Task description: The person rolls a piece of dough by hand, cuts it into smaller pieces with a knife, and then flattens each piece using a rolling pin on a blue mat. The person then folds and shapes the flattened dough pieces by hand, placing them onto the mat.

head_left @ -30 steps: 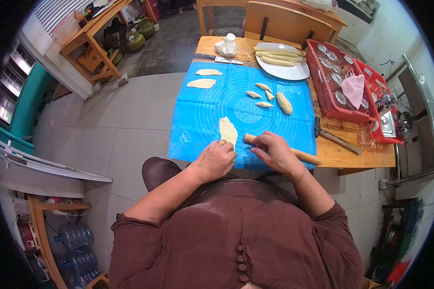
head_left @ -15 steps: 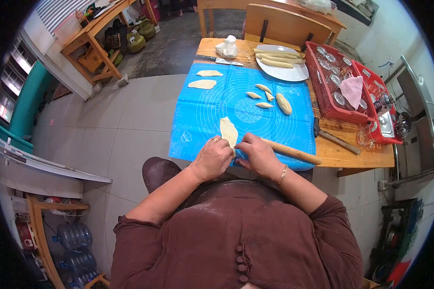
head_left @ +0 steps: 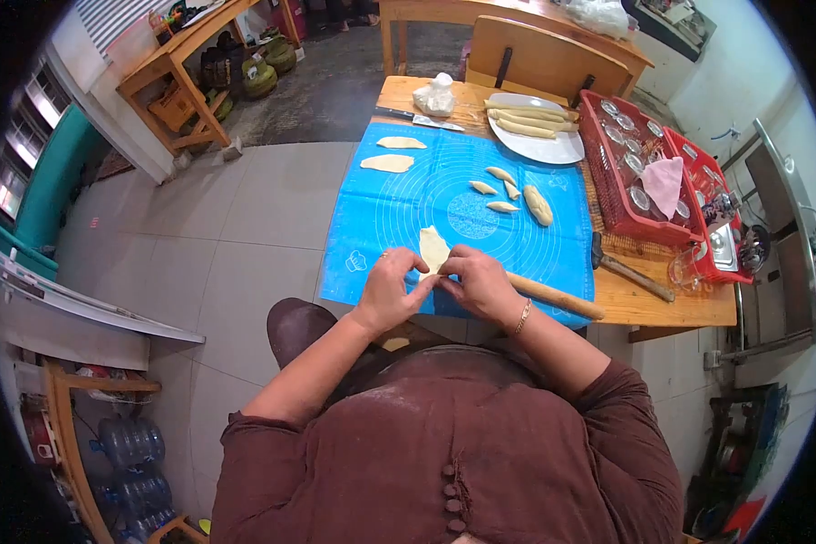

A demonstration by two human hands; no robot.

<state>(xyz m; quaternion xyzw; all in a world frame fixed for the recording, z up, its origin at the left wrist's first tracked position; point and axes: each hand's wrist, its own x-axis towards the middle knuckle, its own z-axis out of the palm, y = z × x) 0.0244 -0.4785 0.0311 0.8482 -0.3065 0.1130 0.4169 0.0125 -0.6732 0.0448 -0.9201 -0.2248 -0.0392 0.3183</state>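
A flat, elongated piece of pale dough lies near the front edge of the blue mat. Its near end is pinched between the fingertips of my left hand and my right hand, which almost touch. A rolling pin lies just right of my right hand. Two flat dough pieces rest at the mat's upper left. Several small pointed dough pieces and a thicker dough lump sit right of centre.
A white plate with long dough rolls, a knife and a knotted white bag are at the table's far side. Red baskets with glasses stand on the right, near a hammer-like tool.
My left hand has opened out a little from its bunched grip, and both hands have risen slightly in view. More of the dough's near end shows between them. The whole view has shifted slightly.
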